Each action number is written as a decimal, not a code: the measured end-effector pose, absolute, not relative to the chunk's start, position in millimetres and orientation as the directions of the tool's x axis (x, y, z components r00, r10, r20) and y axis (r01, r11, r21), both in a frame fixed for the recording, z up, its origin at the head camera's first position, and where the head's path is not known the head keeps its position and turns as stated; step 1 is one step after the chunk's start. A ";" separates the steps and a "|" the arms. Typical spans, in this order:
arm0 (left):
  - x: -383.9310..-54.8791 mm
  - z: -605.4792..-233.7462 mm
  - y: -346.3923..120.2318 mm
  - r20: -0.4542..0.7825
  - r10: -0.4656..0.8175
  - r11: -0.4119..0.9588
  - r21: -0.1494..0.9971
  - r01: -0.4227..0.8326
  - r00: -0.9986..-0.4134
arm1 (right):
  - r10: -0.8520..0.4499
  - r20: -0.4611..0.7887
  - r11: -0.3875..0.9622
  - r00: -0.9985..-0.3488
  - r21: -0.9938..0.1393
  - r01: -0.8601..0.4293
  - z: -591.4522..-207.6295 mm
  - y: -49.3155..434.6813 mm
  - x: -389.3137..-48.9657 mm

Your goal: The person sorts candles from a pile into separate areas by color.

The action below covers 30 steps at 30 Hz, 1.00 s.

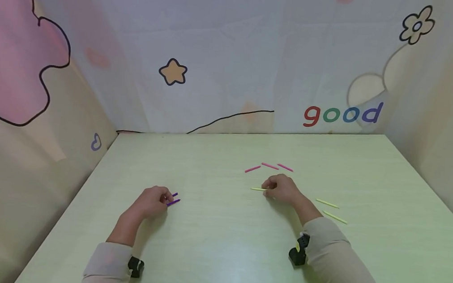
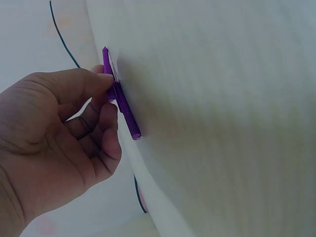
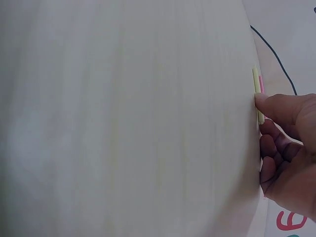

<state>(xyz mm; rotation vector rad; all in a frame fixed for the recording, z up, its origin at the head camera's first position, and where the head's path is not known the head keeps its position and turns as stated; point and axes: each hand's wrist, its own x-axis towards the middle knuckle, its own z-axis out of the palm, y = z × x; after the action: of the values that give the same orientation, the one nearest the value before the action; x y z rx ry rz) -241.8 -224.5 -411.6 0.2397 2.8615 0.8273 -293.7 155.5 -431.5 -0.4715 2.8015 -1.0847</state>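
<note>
In the head view my left hand is low over the left side of the table, pinching a thin purple crayon with a pointed tip between thumb and fingers. Right beside its fingertips, a second purple crayon lies along the tabletop. My right hand pinches one end of a pale yellow crayon, which points left and lies close over the table. Just beyond that hand, three pink crayons form a loose arc. Two more yellow crayons rest to the right of the right hand.
The light wood-look table meets a printed cloth backdrop at its back and sides. A small black wrist camera sits at the right cuff, another black camera at the left.
</note>
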 end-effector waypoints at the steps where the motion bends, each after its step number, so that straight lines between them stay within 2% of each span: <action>1: -241.9 -412.3 -224.3 -0.105 0.194 0.839 0.533 0.109 -0.975 | -0.323 0.023 0.697 -0.946 -0.671 -0.254 -431.9 155.4 -293.6; 15: -241.4 -411.9 -219.9 -0.157 0.163 0.848 0.526 0.058 -0.974 | -0.320 0.021 0.701 -0.947 -0.668 -0.252 -432.0 155.1 -292.0; 30: -238.0 -405.3 -219.8 -0.094 0.172 0.855 0.509 0.101 -0.980 | -0.334 0.070 0.689 -0.940 -0.663 -0.294 -426.8 158.8 -291.5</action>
<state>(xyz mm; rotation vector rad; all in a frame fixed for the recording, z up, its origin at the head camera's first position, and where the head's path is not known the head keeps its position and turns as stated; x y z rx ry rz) -238.0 -219.8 -405.3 0.2146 2.8933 0.7820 -291.5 158.8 -426.8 -0.5283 2.8351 -1.0975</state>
